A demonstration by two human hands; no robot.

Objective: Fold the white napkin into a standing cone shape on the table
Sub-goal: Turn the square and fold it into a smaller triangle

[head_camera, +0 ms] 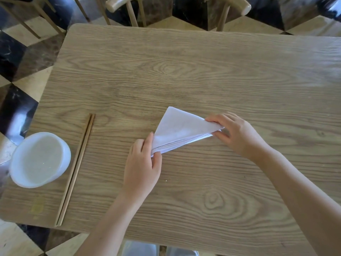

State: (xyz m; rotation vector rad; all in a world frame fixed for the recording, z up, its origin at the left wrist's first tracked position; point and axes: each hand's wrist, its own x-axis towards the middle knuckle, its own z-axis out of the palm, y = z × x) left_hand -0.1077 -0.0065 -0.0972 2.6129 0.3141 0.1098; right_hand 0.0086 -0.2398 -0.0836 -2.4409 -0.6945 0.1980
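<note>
The white napkin [180,127] lies folded into a layered triangle near the middle of the wooden table [184,71], its apex pointing away from me. My left hand [143,164] pinches the near-left corner, thumb under the stacked edges. My right hand [235,133] pinches the right corner between thumb and fingers. The long folded edge runs between both hands, slightly lifted off the wood.
A pair of wooden chopsticks [75,169] lies lengthwise left of the napkin. A white bowl [39,159] sits at the table's left edge. A wooden chair [177,10] stands beyond the far edge, over a chequered tile floor.
</note>
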